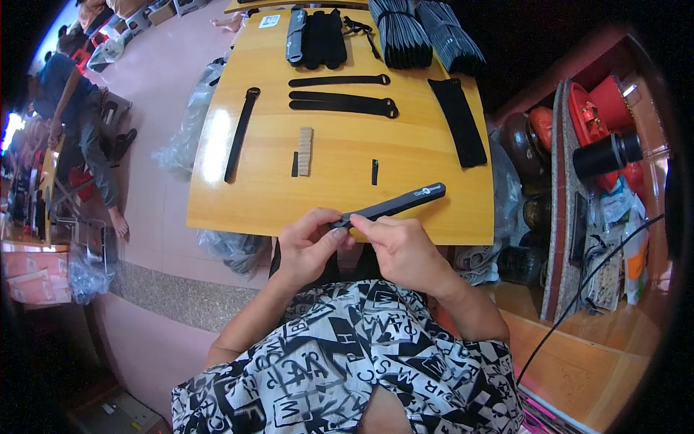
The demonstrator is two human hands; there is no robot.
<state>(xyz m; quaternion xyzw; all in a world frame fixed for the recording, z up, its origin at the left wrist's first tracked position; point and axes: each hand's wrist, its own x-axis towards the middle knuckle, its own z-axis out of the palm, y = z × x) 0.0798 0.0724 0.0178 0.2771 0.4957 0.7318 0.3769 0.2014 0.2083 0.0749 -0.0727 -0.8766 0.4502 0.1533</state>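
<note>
Near the table's front edge I hold a dark grey strap (pixel 401 202) with a rounded end and white print; it points to the upper right. My left hand (pixel 309 246) pinches its near end between thumb and fingers. My right hand (pixel 405 249) is closed over the same end, its index finger pressing beside the left fingers. Beyond my hands lie a small black strip (pixel 374 172) and a beige ribbed strip (pixel 306 152), with another small black piece (pixel 295 164) against it.
Black slotted straps (pixel 340 81) lie across the yellow table (pixel 253 199), one more strap (pixel 241 137) at left. A wide black piece (pixel 459 123) lies at right. Strap bundles (pixel 401 36) are at the back. Shelves with jars (pixel 522 145) stand right; another person (pixel 65 94) is left.
</note>
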